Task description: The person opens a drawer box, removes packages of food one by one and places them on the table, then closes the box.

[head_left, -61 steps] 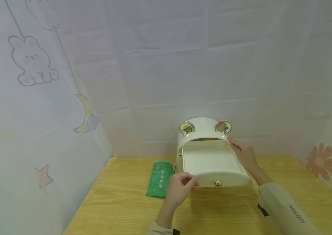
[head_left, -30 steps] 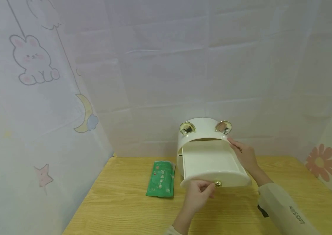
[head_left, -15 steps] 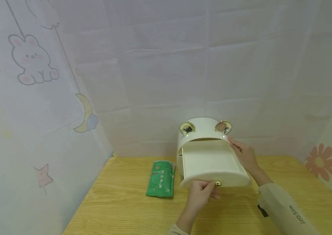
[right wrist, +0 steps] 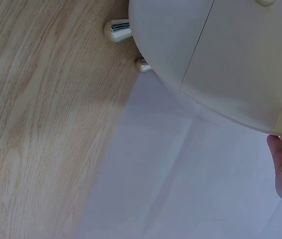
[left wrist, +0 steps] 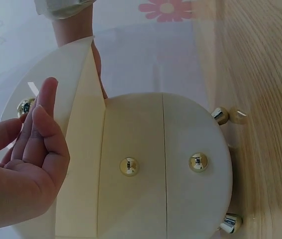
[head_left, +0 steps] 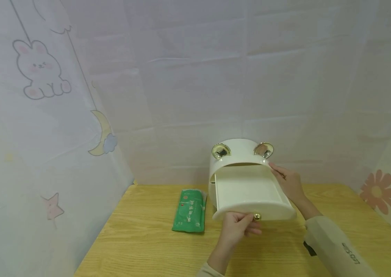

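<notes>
A white rounded drawer cabinet with two gold ear-shaped pieces stands at the back of the table. Its top drawer is pulled out toward me, with a small gold knob on the front. My left hand pinches that knob at its left side; the left wrist view shows the thumb right at the knob and the other fingers bent beside it. At the cabinet's right side, my right hand rests straight fingertips against the edge of the shell. Lower drawers with gold knobs sit closed beneath.
Left of the cabinet, a green packet with white print lies flat on the wooden table. Short gold feet hold the cabinet up. A pale printed cloth hangs close behind, with more cloth at both sides.
My left hand has moved right, from the left corner of the drawer front to the knob, uncovering the green packet. The drawer and my right hand have stayed in place.
</notes>
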`<state>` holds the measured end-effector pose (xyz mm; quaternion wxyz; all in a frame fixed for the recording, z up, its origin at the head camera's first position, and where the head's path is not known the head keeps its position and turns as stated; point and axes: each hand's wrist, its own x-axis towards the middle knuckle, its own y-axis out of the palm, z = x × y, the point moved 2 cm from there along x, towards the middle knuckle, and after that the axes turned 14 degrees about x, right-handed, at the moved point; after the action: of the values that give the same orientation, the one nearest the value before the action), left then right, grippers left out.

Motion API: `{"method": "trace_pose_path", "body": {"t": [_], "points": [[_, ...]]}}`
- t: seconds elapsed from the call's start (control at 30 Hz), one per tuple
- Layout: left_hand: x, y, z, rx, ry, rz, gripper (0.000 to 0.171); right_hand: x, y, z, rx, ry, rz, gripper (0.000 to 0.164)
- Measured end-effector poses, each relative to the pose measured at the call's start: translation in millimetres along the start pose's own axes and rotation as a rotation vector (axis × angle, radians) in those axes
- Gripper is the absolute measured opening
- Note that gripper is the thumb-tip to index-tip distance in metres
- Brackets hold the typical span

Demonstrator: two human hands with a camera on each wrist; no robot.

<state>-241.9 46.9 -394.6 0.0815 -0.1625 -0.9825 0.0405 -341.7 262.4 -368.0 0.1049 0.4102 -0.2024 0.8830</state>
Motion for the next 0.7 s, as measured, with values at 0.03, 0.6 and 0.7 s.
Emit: {"method": "trace_pose_path", "body": {"t": [0.03,0.6,0.7], "points": [[0.1,-0.2,-0.4,-0.006,0.001,0.006,0.023,-0.1,-0.2,0.0,-0.008,-0.002,-0.004,0.023],[7.6,0.3,0.3,-0.187,-0.035,-0.049,0.023,1.3,-2.7,-1.1,-0.022,0.115,0.024,0.027],[9.5,0.3,0.7,-0.238,-0.053,-0.046,0.025,1.1,-2.8,-0.4,-0.018,0.128,0.032,0.027]]}}
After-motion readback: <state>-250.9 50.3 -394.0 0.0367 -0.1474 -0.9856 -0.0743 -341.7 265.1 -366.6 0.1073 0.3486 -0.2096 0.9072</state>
